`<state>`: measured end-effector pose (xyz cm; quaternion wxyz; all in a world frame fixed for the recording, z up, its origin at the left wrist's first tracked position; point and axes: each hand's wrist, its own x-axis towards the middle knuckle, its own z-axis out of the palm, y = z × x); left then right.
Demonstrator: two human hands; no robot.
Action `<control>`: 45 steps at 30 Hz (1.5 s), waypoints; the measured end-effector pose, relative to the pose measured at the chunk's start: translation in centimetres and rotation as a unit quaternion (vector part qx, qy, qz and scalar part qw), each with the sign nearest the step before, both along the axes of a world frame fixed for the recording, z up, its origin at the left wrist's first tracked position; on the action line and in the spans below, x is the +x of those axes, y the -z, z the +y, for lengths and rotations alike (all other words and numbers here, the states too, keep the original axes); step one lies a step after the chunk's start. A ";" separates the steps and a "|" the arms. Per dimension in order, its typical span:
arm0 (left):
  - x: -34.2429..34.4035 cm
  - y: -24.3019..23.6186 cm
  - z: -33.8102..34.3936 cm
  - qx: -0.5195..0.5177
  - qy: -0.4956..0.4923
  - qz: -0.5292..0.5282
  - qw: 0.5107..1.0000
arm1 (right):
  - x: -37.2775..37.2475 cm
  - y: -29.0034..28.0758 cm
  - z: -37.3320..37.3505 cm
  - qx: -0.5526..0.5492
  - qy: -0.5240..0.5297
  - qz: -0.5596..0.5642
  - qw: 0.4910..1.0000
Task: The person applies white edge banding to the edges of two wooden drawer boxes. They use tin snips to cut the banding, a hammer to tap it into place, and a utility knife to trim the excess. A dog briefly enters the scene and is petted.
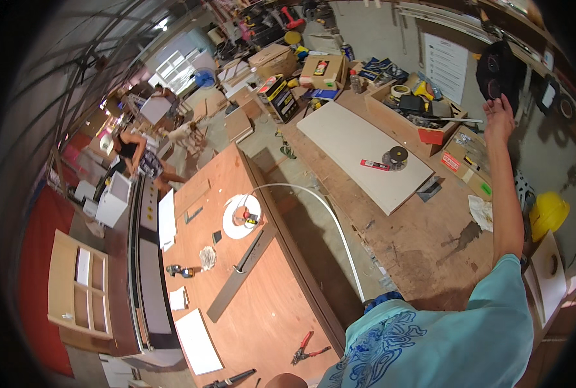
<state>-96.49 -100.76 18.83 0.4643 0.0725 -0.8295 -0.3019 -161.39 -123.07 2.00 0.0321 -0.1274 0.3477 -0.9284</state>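
My right hand (pixel 499 116) is raised at the upper right, its fingers curled on the lower edge of a black bag-like item (pixel 501 68) against the wall. A bare patch of skin (pixel 285 381) at the bottom edge may be my left hand; its fingers are hidden. Below my right arm is a yellow hard hat (pixel 549 213). The bench (pixel 404 252) beside me holds a pale board (pixel 346 142) with a stack of discs (pixel 395 158) and a red packet (pixel 375 165) on it.
A plywood table (pixel 288 304) on the left holds red-handled snips (pixel 307 349), a dark strip (pixel 230 291) and a white coil (pixel 233 216), its band arching across the gap. An open toolbox (pixel 433 139) sits at the wall. Co-workers (pixel 136 152) work among panels at the back left.
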 end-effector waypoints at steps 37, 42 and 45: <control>-4.2 3.2 -1.5 -0.287 -0.207 0.113 0.928 | 0.4 -6.8 -1.1 -0.014 0.049 0.215 0.975; -5.1 5.0 -2.3 -0.235 -0.390 0.119 0.882 | 3.3 -7.5 -2.2 -0.002 0.021 0.243 0.970; -4.0 7.4 -4.8 -0.163 -0.521 0.109 0.831 | 8.6 -7.0 -1.0 0.076 -0.030 0.352 0.933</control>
